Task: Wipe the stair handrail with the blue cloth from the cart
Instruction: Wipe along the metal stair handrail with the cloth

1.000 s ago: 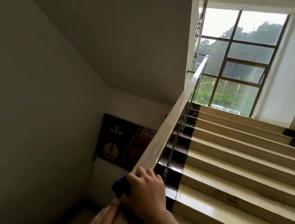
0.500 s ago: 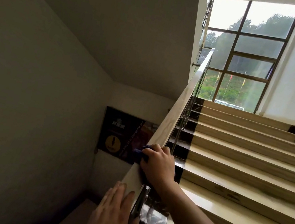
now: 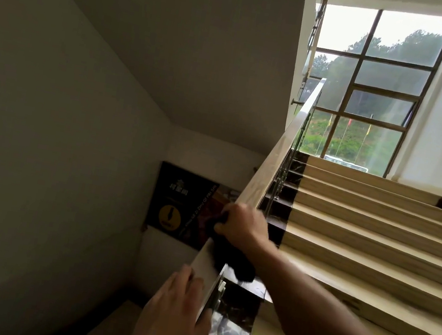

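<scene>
A pale wooden handrail (image 3: 280, 154) climbs from the bottom centre up toward the window. My right hand (image 3: 242, 225) grips the rail partway up, with the dark blue cloth (image 3: 230, 259) wrapped under its palm and hanging below the wrist. The cloth looks almost black in the dim light. My left hand (image 3: 174, 314) rests flat on the lower part of the rail, fingers straight, holding nothing. The cart is out of view.
Beige stair steps (image 3: 371, 239) with dark marble ends rise on the right to a landing and a big window (image 3: 372, 93). Metal balusters (image 3: 279, 186) stand under the rail. A grey wall with a dark poster (image 3: 178, 204) drops away on the left.
My right hand has slid the cloth further up the handrail. My left hand has followed upward along the rail, and the view has moved closer to the stairs.
</scene>
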